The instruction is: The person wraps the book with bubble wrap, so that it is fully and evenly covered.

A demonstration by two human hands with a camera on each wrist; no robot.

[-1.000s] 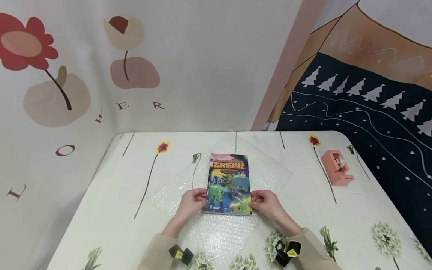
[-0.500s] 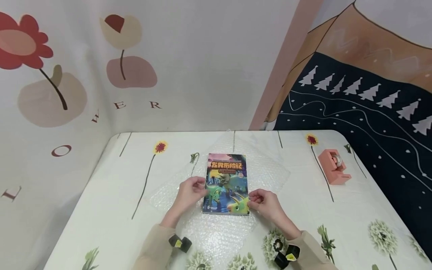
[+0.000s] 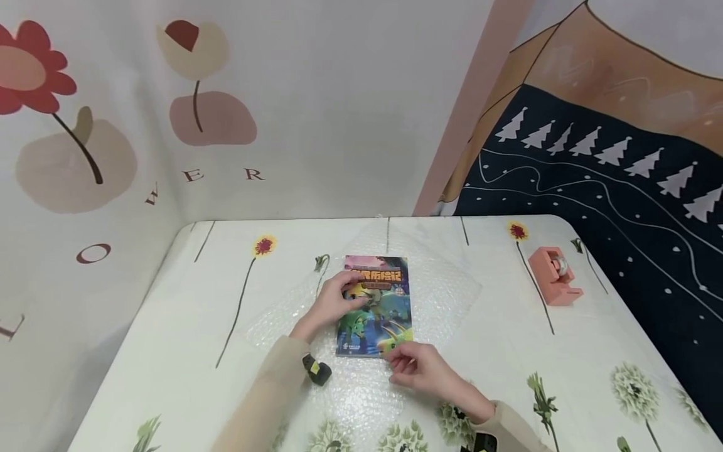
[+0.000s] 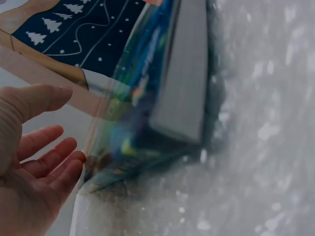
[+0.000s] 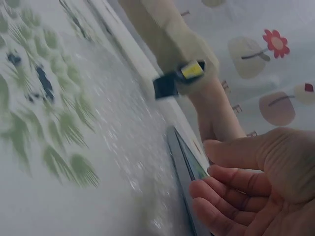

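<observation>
A book (image 3: 390, 314) with a colourful dinosaur cover lies face up on a sheet of clear bubble wrap (image 3: 446, 292), set diagonally under it. My left hand (image 3: 333, 302) overlaps the upper left part of the cover in the head view, thumb and fingers apart. In the left wrist view, the fingers of that hand (image 4: 42, 157) are relaxed near the book's edge. By the lower right corner is my right hand (image 3: 423, 371), its fingers loosely bent. The right wrist view shows nothing between that hand's (image 5: 256, 187) thumb and fingers, with the book's page edge (image 5: 181, 157) close behind.
A pink tape dispenser (image 3: 552, 276) with a clear roll stands at the right side of the table. The tablecloth (image 3: 186, 326) is white with printed flowers. Patterned curtains (image 3: 339, 113) hang right behind the table's far edge.
Both hands have left the book's side edges. The left hand has moved up and over the cover; the right has drawn down to the lower right corner. The book stays on the wrap.
</observation>
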